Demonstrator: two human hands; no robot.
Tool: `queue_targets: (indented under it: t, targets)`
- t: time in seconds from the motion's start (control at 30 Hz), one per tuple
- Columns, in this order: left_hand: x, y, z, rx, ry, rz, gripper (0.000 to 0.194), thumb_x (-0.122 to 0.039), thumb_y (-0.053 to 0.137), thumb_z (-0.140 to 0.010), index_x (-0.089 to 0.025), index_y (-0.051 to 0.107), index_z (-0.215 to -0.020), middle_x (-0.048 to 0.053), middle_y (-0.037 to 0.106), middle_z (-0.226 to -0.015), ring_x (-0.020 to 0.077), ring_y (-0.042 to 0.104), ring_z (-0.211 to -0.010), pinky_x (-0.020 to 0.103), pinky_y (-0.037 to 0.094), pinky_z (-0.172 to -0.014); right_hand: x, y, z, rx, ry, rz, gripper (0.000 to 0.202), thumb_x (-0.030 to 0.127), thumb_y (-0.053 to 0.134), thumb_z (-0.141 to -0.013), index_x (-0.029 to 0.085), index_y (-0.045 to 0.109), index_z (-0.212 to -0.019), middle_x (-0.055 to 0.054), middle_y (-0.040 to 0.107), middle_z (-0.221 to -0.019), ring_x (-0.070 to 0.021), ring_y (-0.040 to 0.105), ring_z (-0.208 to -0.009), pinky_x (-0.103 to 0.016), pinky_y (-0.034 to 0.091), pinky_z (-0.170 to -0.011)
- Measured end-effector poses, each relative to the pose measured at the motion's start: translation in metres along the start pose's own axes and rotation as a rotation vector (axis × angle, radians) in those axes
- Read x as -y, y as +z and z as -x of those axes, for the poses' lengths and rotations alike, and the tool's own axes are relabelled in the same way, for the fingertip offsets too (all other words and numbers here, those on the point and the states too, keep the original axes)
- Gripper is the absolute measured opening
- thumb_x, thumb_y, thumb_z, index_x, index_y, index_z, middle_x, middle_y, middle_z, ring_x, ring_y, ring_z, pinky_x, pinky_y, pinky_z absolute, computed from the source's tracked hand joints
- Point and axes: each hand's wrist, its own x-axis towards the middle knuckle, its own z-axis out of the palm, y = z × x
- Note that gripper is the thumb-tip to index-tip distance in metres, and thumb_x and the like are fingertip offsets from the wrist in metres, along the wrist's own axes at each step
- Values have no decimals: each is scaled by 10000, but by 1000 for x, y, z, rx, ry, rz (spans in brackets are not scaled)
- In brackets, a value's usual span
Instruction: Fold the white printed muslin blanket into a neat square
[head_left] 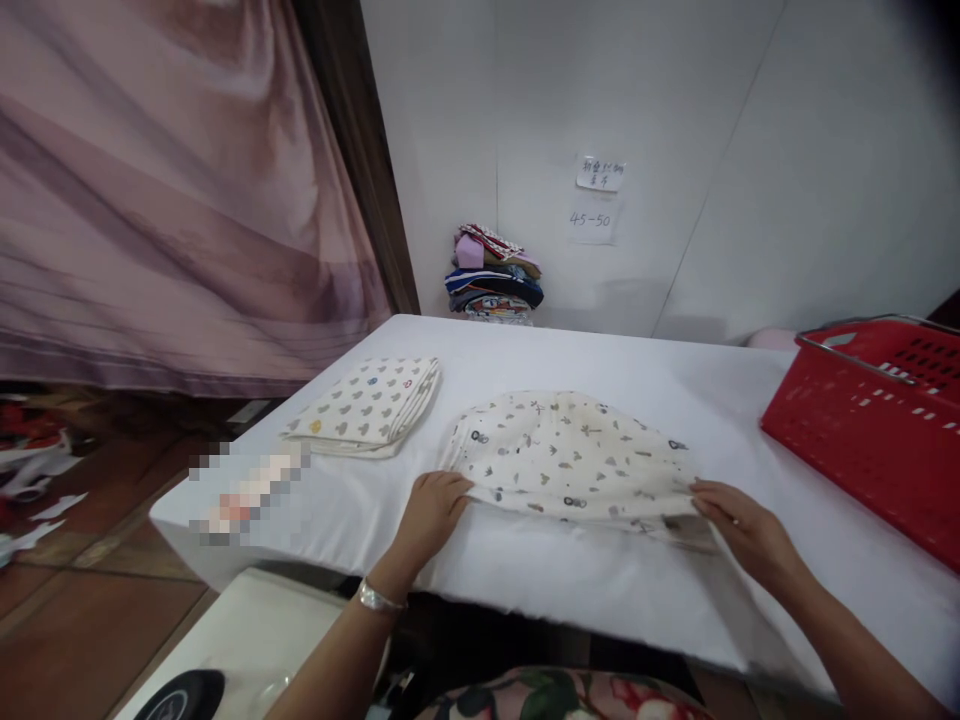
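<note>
We've got a bare strip of table [600,360] behind the print cloth [562,450], running L to R; beyond the far edge, the clothes pile [495,275] & wall [697,150] block reach. Betw. the print cloth & folded cloth [367,405], our gap's narrow but passable. On the R, we've a wider lane betw. the print cloth & red basket [862,430]; its high side wall & wire handle [855,358] obstruct access farther R. Front strip's open betw. our L hand [435,510] & R hand [742,530], under our forearms. Front-L corner: pixelated patch [247,495], contents unclear.
</note>
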Motion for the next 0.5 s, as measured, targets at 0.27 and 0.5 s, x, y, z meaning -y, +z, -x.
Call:
queue_targets:
  t: [0.27, 0.5]
  targets:
    - [-15, -43, -4, -120, -10, 122, 280, -283, 385, -895, -211, 652, -934, 56, 678, -905, 193, 595, -873, 329, 416, -845, 57, -48, 3, -97, 6, 106, 293, 518, 449, -806, 260, 586, -809, -20, 622, -762, -193, 558, -684, -303, 447, -623]
    - [-40, -90, 3, -231, 22, 98, 266, -327, 365, -904, -217, 606, -880, 31, 620, -800, 170, 558, -782, 264, 416, -724, 61, -76, 19, 89, 93, -14, 301, 581, 516, -731, 307, 639, -747, -25, 627, -718, -220, 582, -661, -291, 480, -561]
